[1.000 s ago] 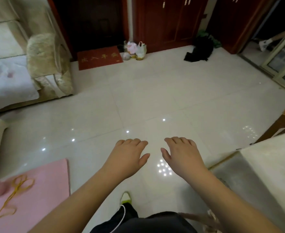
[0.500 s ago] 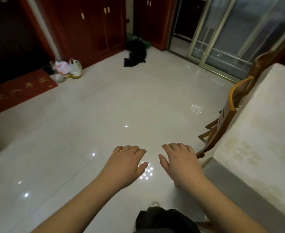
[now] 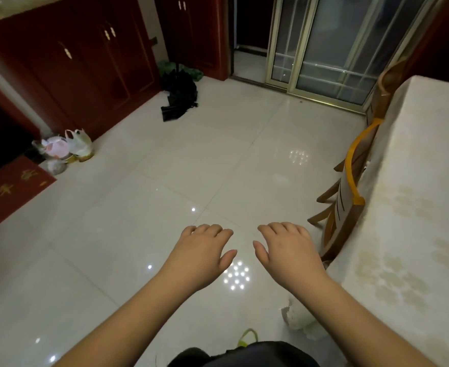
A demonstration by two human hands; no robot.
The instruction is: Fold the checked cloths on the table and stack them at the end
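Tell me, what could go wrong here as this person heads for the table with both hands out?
1. The wooden chair juts out beside the table; the right hand or a leg might catch it.
2. The glossy floor could be slippery.
3. No checked cloths are visible, so the empty left hand has nothing to fold yet.

home | dining rm | clothed table (image 3: 416,207), wood chair (image 3: 350,186), red cabinets (image 3: 85,64)

We hold both forearms out ahead, left hand (image 3: 200,251) and right hand (image 3: 288,250) side by side, palms down, fingers loosely curled, gripping nothing.
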